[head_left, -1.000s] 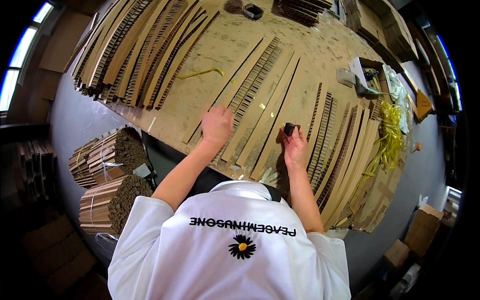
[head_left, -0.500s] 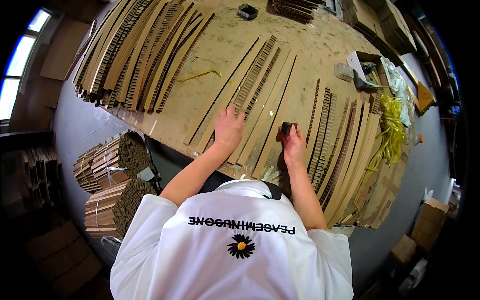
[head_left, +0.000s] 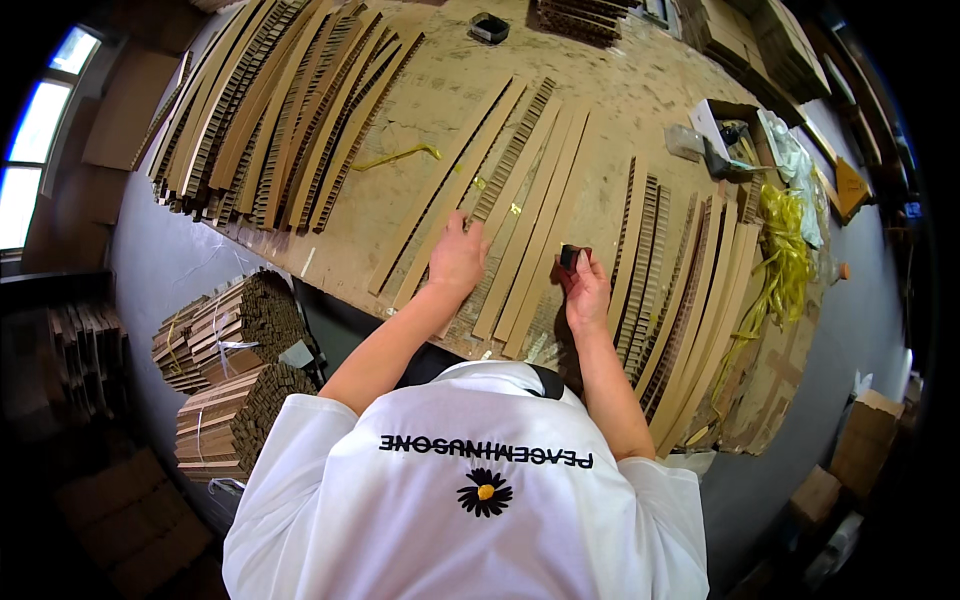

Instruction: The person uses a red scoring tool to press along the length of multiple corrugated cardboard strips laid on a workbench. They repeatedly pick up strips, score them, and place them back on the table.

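The right hand (head_left: 586, 295) pinches a small black-and-red block (head_left: 570, 257) at its fingertips, partly covered by them, above the tan, flat worktop (head_left: 610, 100). The left hand (head_left: 458, 258) lies over a long brown cardboard honeycomb strip (head_left: 517, 145), hiding part of it; whether its fingers grip, I cannot tell.

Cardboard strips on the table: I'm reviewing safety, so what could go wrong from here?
The left hand might nudge the closely laid cardboard strips askew. The small dark block could slip from the right hand, which seems only to pinch it. The tangled yellow ribbon might snag, lying close to strips on the right.
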Available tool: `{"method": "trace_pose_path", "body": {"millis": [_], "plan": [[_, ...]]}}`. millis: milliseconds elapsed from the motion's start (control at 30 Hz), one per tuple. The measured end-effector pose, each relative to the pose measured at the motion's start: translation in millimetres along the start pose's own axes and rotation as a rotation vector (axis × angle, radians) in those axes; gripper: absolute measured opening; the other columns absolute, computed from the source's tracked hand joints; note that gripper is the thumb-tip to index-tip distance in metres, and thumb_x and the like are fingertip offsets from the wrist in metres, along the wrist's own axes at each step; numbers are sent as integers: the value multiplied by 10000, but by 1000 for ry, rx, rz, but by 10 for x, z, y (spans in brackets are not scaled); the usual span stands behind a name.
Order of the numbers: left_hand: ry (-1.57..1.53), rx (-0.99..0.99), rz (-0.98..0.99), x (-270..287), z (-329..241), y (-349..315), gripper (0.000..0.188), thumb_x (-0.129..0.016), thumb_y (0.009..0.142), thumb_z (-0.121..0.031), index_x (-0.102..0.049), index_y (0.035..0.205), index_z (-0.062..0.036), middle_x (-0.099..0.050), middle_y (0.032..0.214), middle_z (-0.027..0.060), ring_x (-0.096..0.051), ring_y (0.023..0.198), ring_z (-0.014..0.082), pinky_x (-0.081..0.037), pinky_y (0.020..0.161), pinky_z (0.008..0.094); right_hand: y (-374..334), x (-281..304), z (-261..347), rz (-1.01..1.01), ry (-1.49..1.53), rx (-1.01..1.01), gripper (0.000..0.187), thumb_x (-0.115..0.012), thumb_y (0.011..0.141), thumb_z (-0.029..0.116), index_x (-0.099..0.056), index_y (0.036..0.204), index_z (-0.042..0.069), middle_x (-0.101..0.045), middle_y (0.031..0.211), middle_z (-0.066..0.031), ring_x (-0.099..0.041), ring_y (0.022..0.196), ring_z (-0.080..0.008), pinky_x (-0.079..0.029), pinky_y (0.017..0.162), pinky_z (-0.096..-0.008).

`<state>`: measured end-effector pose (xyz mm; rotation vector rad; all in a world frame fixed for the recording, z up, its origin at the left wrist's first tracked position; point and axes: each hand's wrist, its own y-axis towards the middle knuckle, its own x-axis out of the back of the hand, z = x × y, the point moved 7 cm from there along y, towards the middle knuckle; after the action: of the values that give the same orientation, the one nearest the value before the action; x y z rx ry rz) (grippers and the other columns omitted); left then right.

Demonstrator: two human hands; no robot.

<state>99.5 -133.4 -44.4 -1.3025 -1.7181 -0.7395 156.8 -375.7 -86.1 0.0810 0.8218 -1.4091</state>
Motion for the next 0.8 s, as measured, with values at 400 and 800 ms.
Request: {"method": "trace_pose_path", "body": {"millis": [400,800], "plan": [[-3,-20,-66,56,110,168,369,-715,817,-57,-498,1098,42,-589,1094,281,-585,1034,466,-526,874,513,7,2,-16,15,9,1,190,-683,1041,214,-687,1124,43,-752,1086,-77,-714,979,-195,-570,894,-362],[188,-158,-113,268,86,221,287,-727,858,-123,-594,1091,-22,-584,1105,204,-600,1019,379,-535,861,502,14,45,-23,22,-10,-24,198,-674,1047,219,-680,1151,51,-749,1098,-71,-708,995,-198,-563,907,-371]]}}
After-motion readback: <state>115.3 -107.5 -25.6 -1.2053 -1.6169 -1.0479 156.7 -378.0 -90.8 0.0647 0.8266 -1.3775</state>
